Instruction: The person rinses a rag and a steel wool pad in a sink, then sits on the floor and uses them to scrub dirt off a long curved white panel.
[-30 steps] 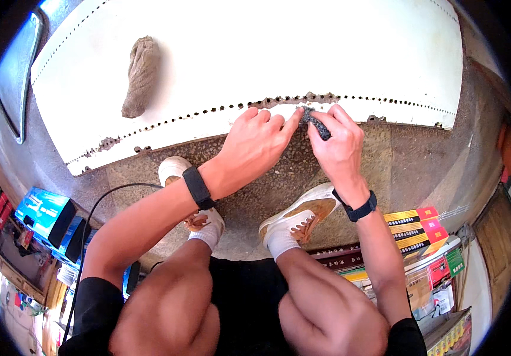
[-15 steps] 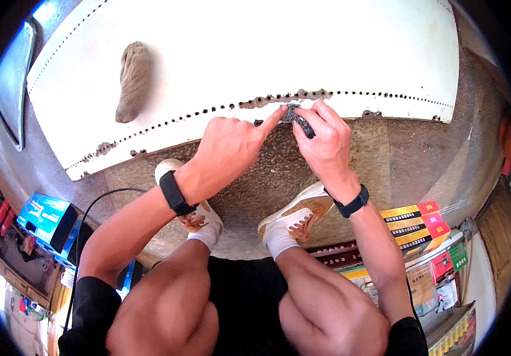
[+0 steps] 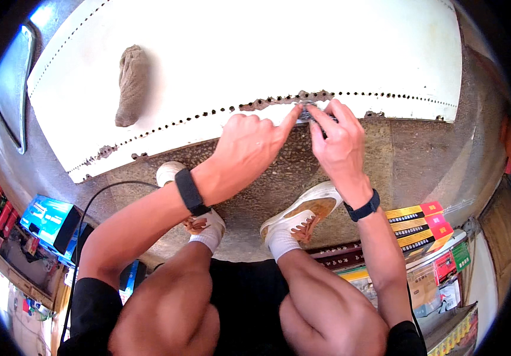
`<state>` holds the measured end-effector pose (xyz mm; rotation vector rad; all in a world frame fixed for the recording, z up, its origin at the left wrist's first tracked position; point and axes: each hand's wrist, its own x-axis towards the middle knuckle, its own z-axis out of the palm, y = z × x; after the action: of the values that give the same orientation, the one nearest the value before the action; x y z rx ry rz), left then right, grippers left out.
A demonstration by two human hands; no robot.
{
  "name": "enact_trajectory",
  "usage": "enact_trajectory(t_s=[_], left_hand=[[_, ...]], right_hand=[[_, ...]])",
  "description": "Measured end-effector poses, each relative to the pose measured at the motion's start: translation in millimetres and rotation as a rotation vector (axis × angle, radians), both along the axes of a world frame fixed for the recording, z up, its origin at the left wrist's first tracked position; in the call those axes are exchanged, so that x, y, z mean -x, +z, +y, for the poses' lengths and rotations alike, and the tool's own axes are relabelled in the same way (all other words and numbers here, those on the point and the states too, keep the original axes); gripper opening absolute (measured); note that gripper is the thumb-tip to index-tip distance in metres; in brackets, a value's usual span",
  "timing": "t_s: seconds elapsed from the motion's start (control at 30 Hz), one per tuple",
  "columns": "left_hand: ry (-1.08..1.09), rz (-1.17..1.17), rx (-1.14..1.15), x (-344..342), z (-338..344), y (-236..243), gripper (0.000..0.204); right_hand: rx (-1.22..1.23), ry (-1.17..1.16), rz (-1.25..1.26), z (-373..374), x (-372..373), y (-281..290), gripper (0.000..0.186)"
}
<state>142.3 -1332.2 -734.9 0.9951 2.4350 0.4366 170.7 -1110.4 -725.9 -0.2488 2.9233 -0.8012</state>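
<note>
A large white panel [image 3: 220,53] with rows of small holes lies on the floor before me. Rusty, broken patches mark its near edge. There my right hand [image 3: 339,133] is closed on a small crumpled, dark grey speckled scrap [image 3: 306,111], its material unclear, against the rim. My left hand [image 3: 246,145] reaches in from the left with most fingers curled, and its outstretched index finger presses the same scrap. The left thumb is mostly hidden. A rolled brownish cloth [image 3: 132,86] rests on the panel farther left, apart from both hands.
My shoes [image 3: 300,213] stand on the speckled floor just below the panel's edge. Blue boxes [image 3: 47,219] and a black cable [image 3: 89,204] are at the left. Yellow and red boxes [image 3: 415,228] are stacked at the right. A metal frame [image 3: 21,89] stands far left.
Both hands have shifted slightly right along the panel's edge with the grey scrap. Less of the scrap shows below the right fingers now. The cloth stays on the panel.
</note>
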Motion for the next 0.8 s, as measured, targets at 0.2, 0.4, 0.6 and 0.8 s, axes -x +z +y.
enact_trajectory(t_s=[0.2,0.4,0.6,0.8], left_hand=[[-0.009,-0.025,0.044,1,-3,2,0.083],[-0.017,0.005,0.035,-1,-1,1,0.084],[0.058,-0.020,-0.165,-4,-4,-12,0.083],[-0.053,-0.009,-0.098,-1,-8,-20,0.082]], right_hand=[[-0.001,-0.012,0.017,-8,3,-6,0.029],[-0.003,0.008,-0.020,0,8,-3,0.031],[0.023,0.054,-0.006,10,11,-4,0.031],[0.183,-0.024,-0.055,16,5,-7,0.030]])
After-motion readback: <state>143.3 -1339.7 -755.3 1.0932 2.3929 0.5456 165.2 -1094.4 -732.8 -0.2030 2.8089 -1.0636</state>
